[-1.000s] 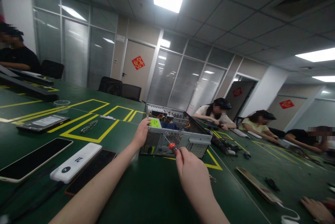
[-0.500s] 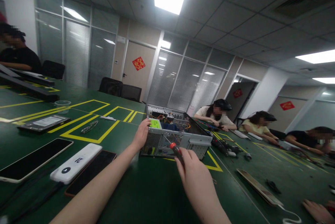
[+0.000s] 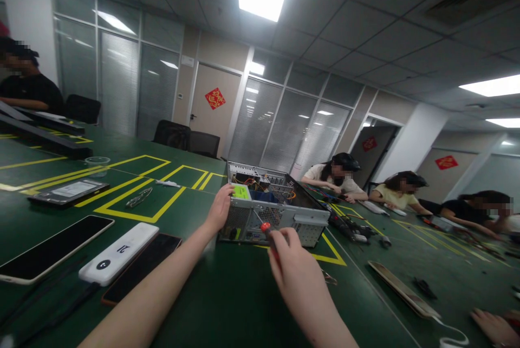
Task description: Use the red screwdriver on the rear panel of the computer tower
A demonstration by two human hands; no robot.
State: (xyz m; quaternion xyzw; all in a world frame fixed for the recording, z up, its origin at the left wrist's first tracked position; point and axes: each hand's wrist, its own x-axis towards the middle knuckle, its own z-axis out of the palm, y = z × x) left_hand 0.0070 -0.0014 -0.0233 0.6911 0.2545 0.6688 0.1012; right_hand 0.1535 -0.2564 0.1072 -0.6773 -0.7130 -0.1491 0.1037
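Note:
An open metal computer case [image 3: 306, 219] lies on the green table, its perforated end panel toward me. Cables and a power supply with a yellow-green label [image 3: 241, 192] show inside. My left hand [image 3: 220, 210] grips the case's near left corner. In my right hand [image 3: 293, 261] is a screwdriver [image 3: 265, 227] with a red and dark handle, fingers closed round it. The shaft slants up and left to the end panel, below the power supply. Whether its tip sits in a screw is too small to tell.
Left on the table [image 3: 244, 304] lie a hard drive [image 3: 68, 191], a black-screened phone [image 3: 57, 247], a white power bank [image 3: 119, 253], another phone [image 3: 142, 266] and a small clear bag [image 3: 138, 197]. A cabled phone [image 3: 402, 288] lies right. Several people sit around.
My right hand and the screwdriver handle have shifted slightly left, and the hand has turned a little. My left hand and the computer case stay in place.

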